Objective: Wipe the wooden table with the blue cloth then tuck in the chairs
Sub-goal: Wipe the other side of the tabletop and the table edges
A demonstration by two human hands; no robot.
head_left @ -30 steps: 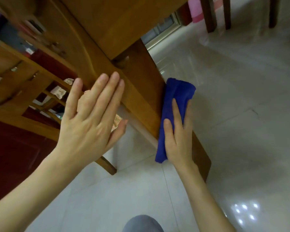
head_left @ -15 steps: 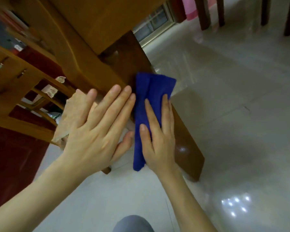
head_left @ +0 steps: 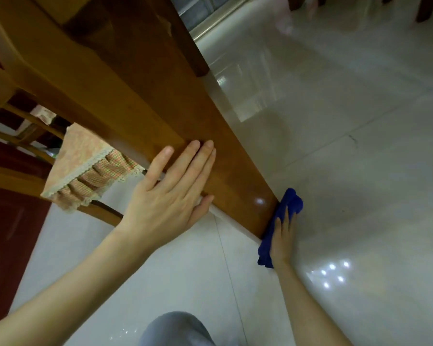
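Observation:
A thick leg of the wooden table [head_left: 160, 96] runs from the top left down to the floor at the lower middle. My left hand [head_left: 170, 196] lies flat against the leg's near face, fingers straight. At the foot of the leg, my right hand [head_left: 283, 236] presses the blue cloth [head_left: 289, 203] against the leg's right side, fingers straight; the cloth is bunched above the fingertips and hangs below the palm. A wooden chair [head_left: 15, 151] with a checked, lace-trimmed seat cover [head_left: 85, 166] stands behind the leg at the left.
Glossy white floor tiles [head_left: 348, 146] spread to the right and below. Dark legs of other furniture [head_left: 425, 8] show at the top right. A dark red surface [head_left: 3, 233] fills the lower left. My grey-clad knee [head_left: 175, 330] is at the bottom edge.
My right hand slid the cloth from the upper part of the leg down to its foot. My left hand stayed flat on the leg. The view tilted downward.

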